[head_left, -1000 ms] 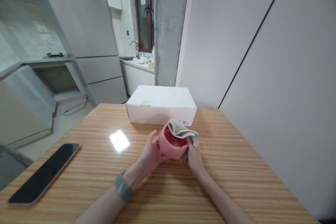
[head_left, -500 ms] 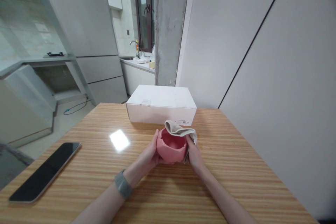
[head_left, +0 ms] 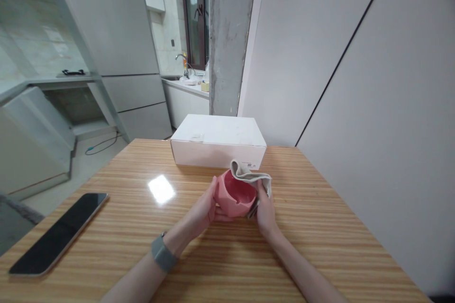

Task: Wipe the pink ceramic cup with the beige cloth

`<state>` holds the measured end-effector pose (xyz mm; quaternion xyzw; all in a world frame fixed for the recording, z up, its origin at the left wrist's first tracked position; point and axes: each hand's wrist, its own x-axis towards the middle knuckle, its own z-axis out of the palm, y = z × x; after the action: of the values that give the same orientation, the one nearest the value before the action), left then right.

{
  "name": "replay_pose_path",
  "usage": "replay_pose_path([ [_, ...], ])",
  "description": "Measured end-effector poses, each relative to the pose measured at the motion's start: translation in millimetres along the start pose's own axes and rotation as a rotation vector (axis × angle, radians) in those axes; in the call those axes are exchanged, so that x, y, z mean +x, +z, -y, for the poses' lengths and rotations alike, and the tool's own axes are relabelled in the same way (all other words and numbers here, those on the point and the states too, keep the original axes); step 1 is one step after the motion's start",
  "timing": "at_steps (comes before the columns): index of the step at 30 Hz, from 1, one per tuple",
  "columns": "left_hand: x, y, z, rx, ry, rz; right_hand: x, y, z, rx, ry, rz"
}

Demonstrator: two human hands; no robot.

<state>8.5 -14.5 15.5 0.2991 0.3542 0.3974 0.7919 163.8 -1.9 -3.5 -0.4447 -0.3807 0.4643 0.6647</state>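
Note:
A pink faceted bowl-like container with notches in its rim, perhaps an ashtray (head_left: 231, 201), is tilted with its hollow facing up and to the right. My left hand (head_left: 206, 206) is closed around its left side and underside. In my right hand (head_left: 266, 208) is a folded beige cloth (head_left: 249, 176), pressed against the container's right side. One fold of the cloth hangs over the back rim, and another part shows below my right fingers. The container's underside is hidden.
Behind my hands a white cardboard box (head_left: 216, 152) lies on the wood-grain table (head_left: 320, 227). A dark phone-like slab (head_left: 60, 234) rests at the table's left. A white wall (head_left: 373, 104) rises on the right; a fridge (head_left: 106, 23) stands beyond.
The container has shifted slightly right and turned, tilting more to the right. My right hand and the cloth have moved a little right with it. My left hand keeps its hold.

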Motion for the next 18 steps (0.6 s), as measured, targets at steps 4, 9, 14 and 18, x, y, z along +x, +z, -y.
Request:
replay_pose_path([
  [4,1.3,-9.6,-0.5,0.067,-0.002,0.016,3.1,-1.6,-3.7,0.123,0.075,0.076],
  [9,3.8,-10.8,-0.3,-0.057,-0.015,0.033,0.0,-1.9,-9.8,0.171,0.175,0.172],
  [14,9.3,-8.8,3.5,-0.079,0.059,-0.036,-1.8,0.7,-2.9,0.128,0.130,0.191],
  [18,9.7,-5.3,-3.8,-0.141,0.094,-0.081,-8.4,3.6,2.8,0.015,0.038,0.153],
])
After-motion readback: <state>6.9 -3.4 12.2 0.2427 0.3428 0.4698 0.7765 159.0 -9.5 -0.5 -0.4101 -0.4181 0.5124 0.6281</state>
